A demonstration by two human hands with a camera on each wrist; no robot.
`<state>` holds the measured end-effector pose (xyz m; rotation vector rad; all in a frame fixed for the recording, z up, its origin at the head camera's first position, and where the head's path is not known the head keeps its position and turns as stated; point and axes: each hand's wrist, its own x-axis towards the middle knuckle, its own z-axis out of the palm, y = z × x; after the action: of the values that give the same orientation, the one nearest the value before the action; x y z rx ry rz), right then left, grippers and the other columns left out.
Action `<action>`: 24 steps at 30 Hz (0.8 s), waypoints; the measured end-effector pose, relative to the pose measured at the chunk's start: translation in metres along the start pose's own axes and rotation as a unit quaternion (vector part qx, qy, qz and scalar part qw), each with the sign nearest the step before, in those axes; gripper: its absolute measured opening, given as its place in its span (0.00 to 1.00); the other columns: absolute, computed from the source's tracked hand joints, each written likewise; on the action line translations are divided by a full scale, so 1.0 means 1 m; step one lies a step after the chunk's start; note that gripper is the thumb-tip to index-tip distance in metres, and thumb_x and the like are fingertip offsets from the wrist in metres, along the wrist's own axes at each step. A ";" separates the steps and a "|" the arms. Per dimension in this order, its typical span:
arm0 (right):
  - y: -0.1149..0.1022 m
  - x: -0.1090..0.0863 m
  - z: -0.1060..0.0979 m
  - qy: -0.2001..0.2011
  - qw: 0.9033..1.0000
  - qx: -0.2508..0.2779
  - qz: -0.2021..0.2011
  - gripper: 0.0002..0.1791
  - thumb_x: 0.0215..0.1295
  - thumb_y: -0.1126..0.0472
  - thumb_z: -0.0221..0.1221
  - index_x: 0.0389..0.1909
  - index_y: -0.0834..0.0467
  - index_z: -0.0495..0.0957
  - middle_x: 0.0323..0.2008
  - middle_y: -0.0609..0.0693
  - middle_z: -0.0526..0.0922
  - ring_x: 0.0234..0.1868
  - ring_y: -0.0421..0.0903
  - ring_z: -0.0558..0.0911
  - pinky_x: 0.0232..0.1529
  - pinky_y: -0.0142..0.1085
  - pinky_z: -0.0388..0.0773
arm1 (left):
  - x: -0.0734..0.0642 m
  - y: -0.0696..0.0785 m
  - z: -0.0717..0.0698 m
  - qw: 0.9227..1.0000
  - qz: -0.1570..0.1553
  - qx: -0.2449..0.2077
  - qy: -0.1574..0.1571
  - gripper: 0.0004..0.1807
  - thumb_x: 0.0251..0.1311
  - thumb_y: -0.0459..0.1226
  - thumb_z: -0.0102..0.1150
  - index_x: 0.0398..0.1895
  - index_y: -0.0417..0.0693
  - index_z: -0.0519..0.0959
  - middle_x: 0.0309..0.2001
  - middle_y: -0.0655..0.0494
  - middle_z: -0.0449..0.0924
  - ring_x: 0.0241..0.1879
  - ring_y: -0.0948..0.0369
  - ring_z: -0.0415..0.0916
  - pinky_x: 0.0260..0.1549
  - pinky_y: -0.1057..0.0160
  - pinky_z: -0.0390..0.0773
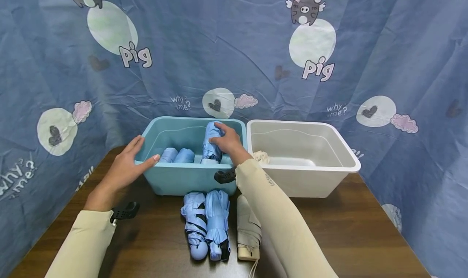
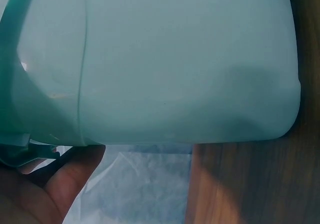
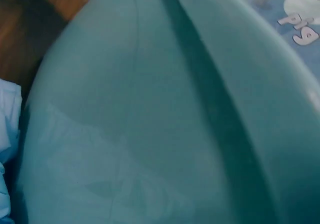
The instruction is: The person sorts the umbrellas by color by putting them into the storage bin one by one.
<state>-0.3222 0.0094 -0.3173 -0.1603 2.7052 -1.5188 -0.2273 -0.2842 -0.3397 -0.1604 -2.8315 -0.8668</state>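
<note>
My right hand (image 1: 227, 142) holds a folded light-blue umbrella (image 1: 211, 147) inside the teal bin (image 1: 190, 178), thumb and fingers around its upper part, its white end pointing down. Two more blue folded umbrellas (image 1: 184, 156) lie at the left of that bin, partly hidden by its front wall. My left hand (image 1: 126, 164) rests at the bin's front left corner, fingers extended along the left rim and thumb over the front rim. In the left wrist view its fingers (image 2: 75, 179) show beside the bin's wall (image 2: 175, 74). The right wrist view is filled by the teal wall (image 3: 110, 124).
A white bin (image 1: 303, 180) stands against the teal one, with a beige bundle (image 1: 261, 157) at its left. Before the bins on the wooden table (image 1: 321, 233) lie two blue folded umbrellas (image 1: 217, 221) and a beige one (image 1: 248, 225). A printed blue cloth (image 1: 204, 46) hangs behind.
</note>
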 end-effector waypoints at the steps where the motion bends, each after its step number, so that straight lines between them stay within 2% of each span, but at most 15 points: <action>1: 0.001 0.000 0.000 -0.004 1.000 -0.002 0.002 0.33 0.61 0.58 0.65 0.68 0.41 0.69 0.68 0.54 0.67 0.64 0.54 0.69 0.61 0.46 0.68 | 0.000 0.000 0.000 1.000 0.001 -0.001 0.000 0.53 0.61 0.61 0.53 0.76 0.41 0.42 0.77 0.44 0.36 0.71 0.34 0.43 0.57 0.27 0.53; 8: 0.003 -0.001 0.001 -0.027 0.999 -0.016 0.041 0.33 0.61 0.61 0.64 0.68 0.43 0.69 0.67 0.57 0.67 0.59 0.55 0.72 0.58 0.48 0.71 | -0.001 -0.001 0.001 1.000 -0.003 0.001 0.001 0.53 0.61 0.61 0.53 0.76 0.41 0.41 0.77 0.43 0.36 0.71 0.34 0.43 0.56 0.26 0.53; 12: 0.001 -0.003 0.003 -0.040 0.997 -0.033 0.056 0.33 0.60 0.62 0.65 0.67 0.44 0.70 0.67 0.57 0.67 0.59 0.55 0.71 0.60 0.50 0.69 | 0.000 -0.002 0.001 1.000 -0.004 0.004 0.006 0.53 0.61 0.62 0.53 0.76 0.40 0.42 0.77 0.42 0.37 0.71 0.34 0.44 0.56 0.26 0.54; 20: 0.002 -0.005 0.004 -0.052 0.993 -0.088 0.064 0.32 0.62 0.62 0.63 0.68 0.46 0.69 0.67 0.56 0.67 0.61 0.55 0.69 0.64 0.52 0.64 | 0.003 -0.002 0.001 1.000 0.000 -0.001 -0.001 0.53 0.61 0.63 0.53 0.76 0.41 0.43 0.77 0.44 0.37 0.71 0.34 0.43 0.57 0.27 0.53; 24: 0.001 -0.006 0.005 -0.053 0.991 -0.101 0.063 0.33 0.61 0.63 0.64 0.68 0.47 0.69 0.67 0.57 0.68 0.61 0.55 0.69 0.64 0.49 0.65 | 0.002 -0.004 0.000 1.000 -0.001 -0.001 0.005 0.53 0.61 0.62 0.53 0.76 0.40 0.43 0.77 0.44 0.37 0.71 0.35 0.42 0.58 0.28 0.52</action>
<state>-0.3163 0.0064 -0.3212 -0.0699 2.7227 -1.1682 -0.2296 -0.2874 -0.3420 -0.1521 -2.8224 -0.8701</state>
